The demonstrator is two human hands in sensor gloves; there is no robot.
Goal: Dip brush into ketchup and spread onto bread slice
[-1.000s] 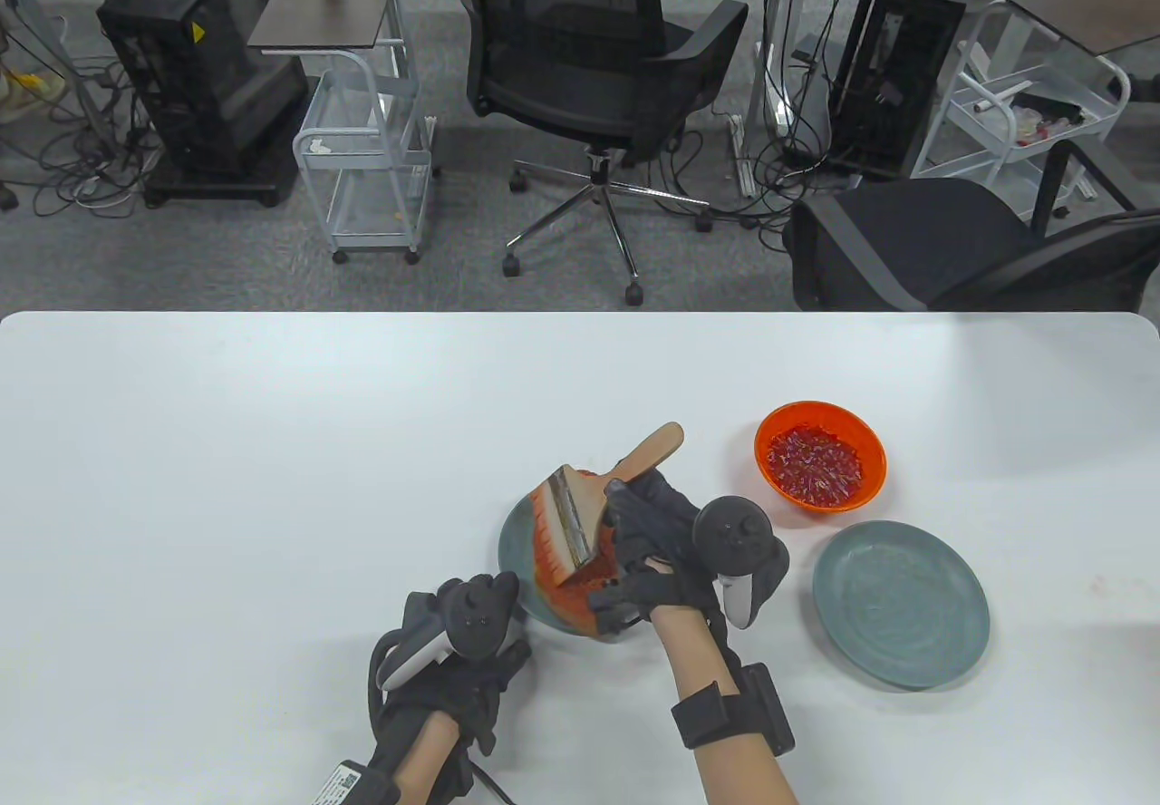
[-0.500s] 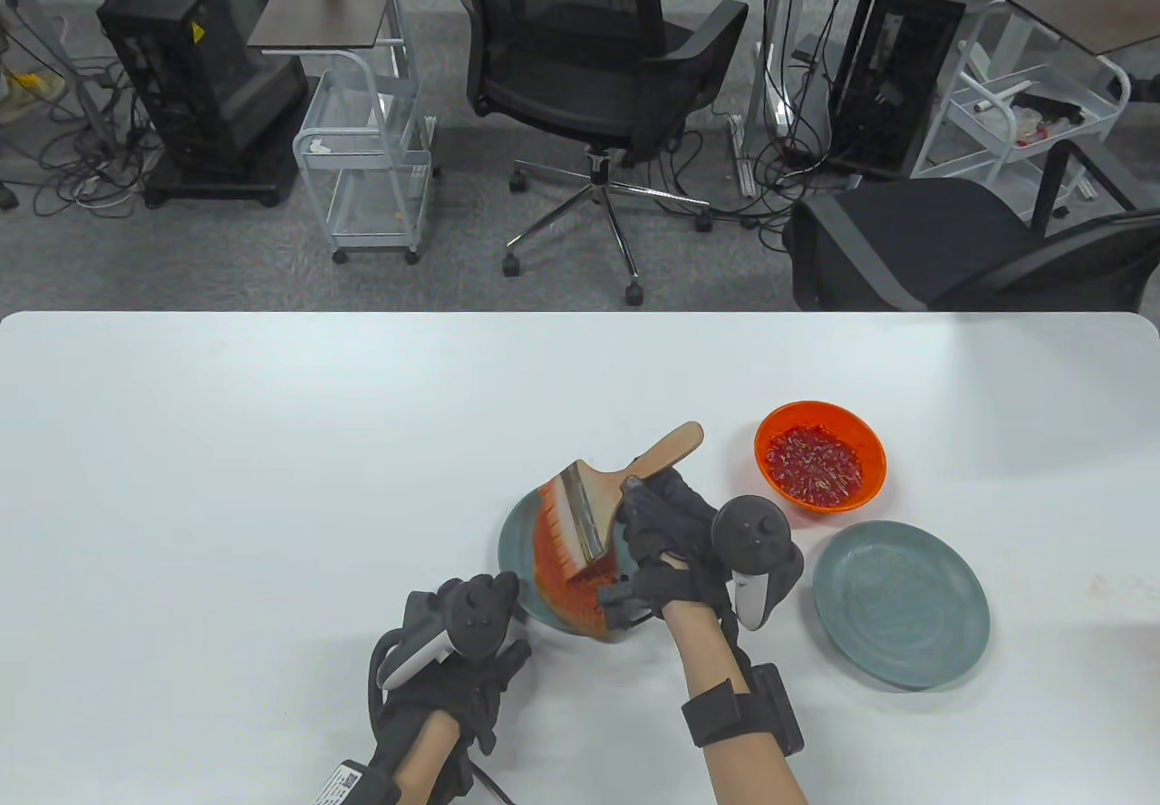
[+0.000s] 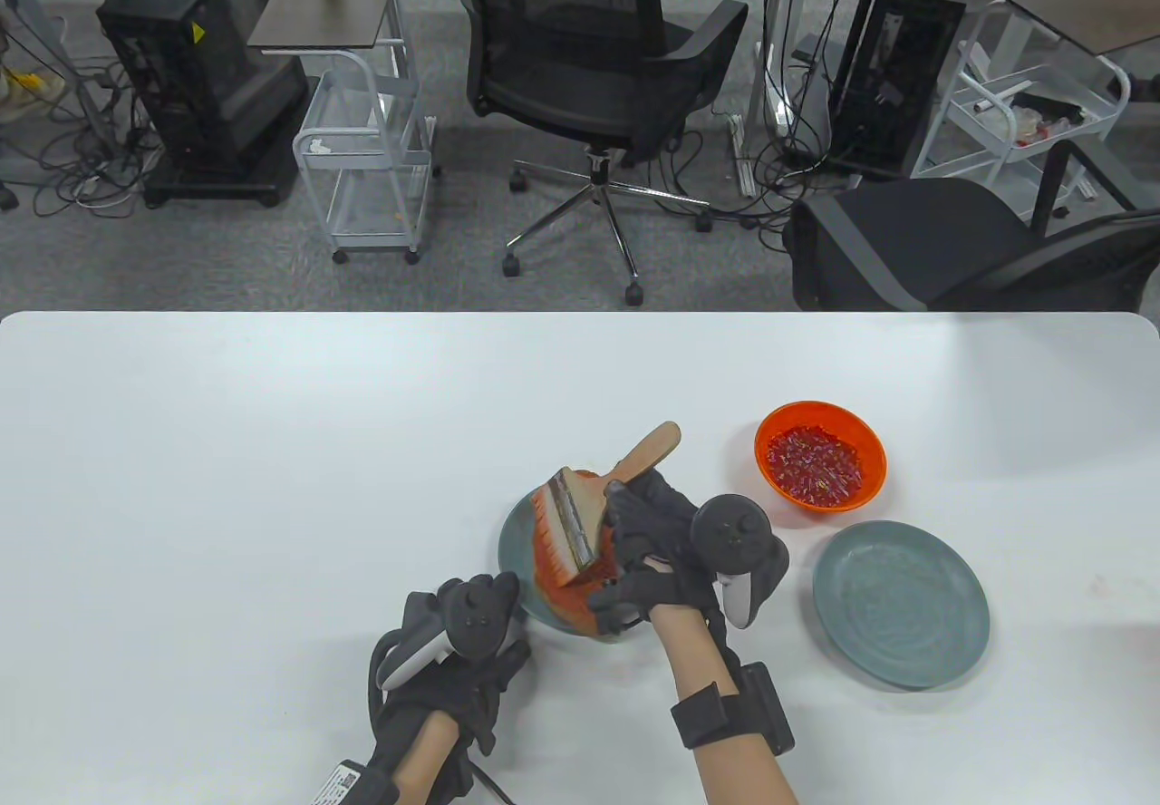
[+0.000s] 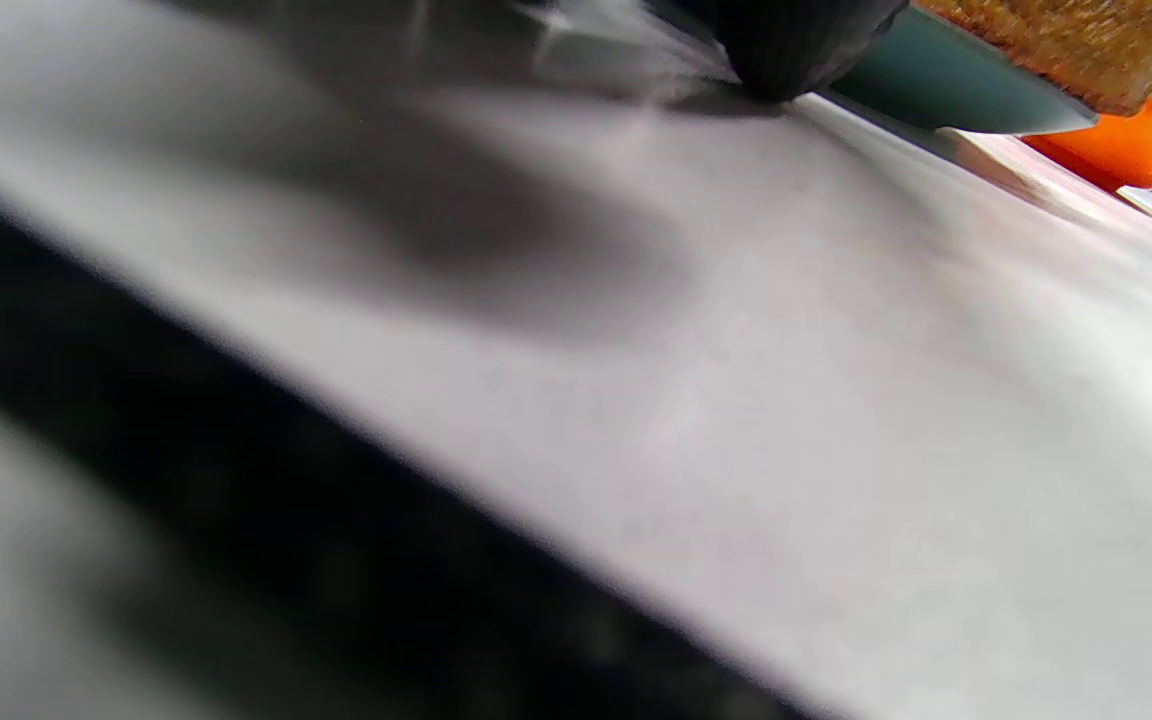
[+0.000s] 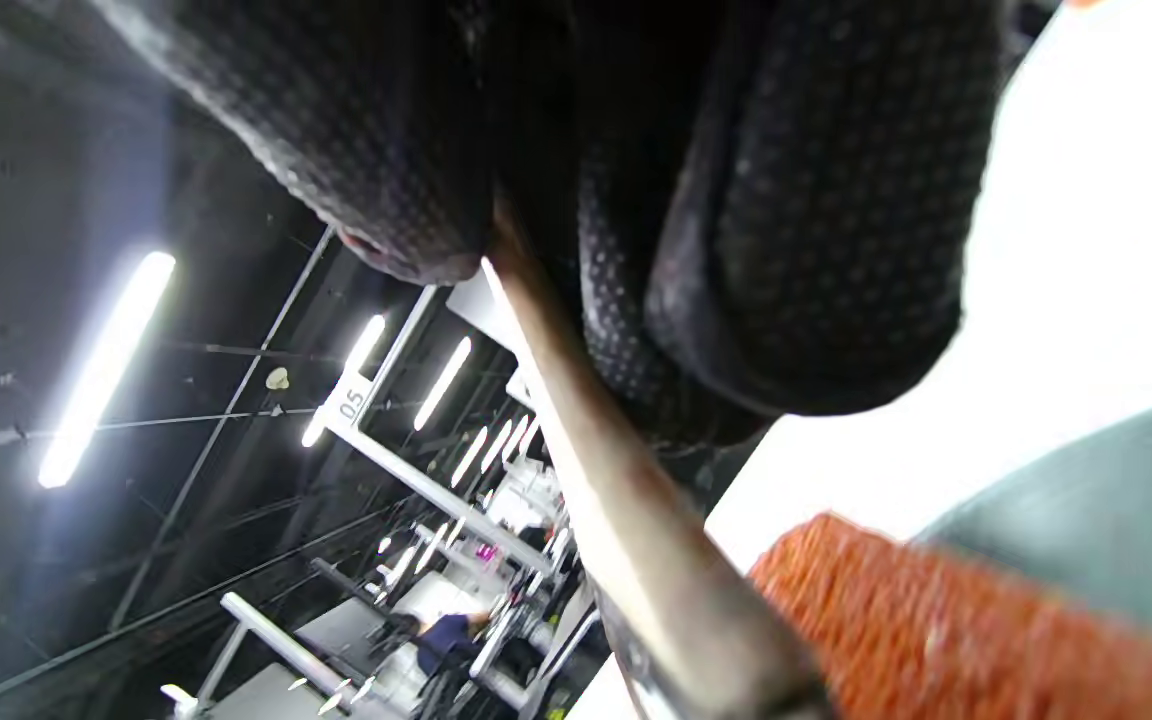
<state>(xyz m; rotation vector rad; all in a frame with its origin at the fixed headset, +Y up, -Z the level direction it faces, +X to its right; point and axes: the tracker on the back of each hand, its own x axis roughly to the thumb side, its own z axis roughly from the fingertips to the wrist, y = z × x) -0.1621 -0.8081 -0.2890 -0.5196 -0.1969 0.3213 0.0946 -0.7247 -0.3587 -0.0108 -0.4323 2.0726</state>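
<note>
A: What is the right hand (image 3: 657, 551) doing?

B: Its fingers are clamped around the wooden handle of the brush (image 3: 598, 501), and the right wrist view is showing the gloved fingers (image 5: 816, 220) wrapping that handle (image 5: 616, 500) closely. The handle is pointing toward two o'clock, and the bristles are pressing down on the bread slice (image 3: 571, 583) toward eight o'clock.

A: And where is the bread slice lying?

B: It is sitting on the teal plate (image 3: 512, 538) near the table's front edge, its top coated orange-red. In the right wrist view the reddened surface (image 5: 936, 620) is showing just beside the brush's metal band.

A: What about the left hand (image 3: 462, 651)?

B: It is resting on the white table (image 3: 272, 442) at seven o'clock of that plate, close against its rim. In the left wrist view a dark gloved fingertip (image 4: 796, 50) is touching the table right beside the plate's edge (image 4: 946, 95). Whether its fingers are spread or curled cannot be told; the tracker is hiding them from above.

A: And the ketchup?

B: The orange bowl (image 3: 820, 465) holding the red stuff is standing at two o'clock of the bread plate, apart from it. A second teal plate (image 3: 900, 604) is lying at six o'clock of the bowl, just beside it.
</note>
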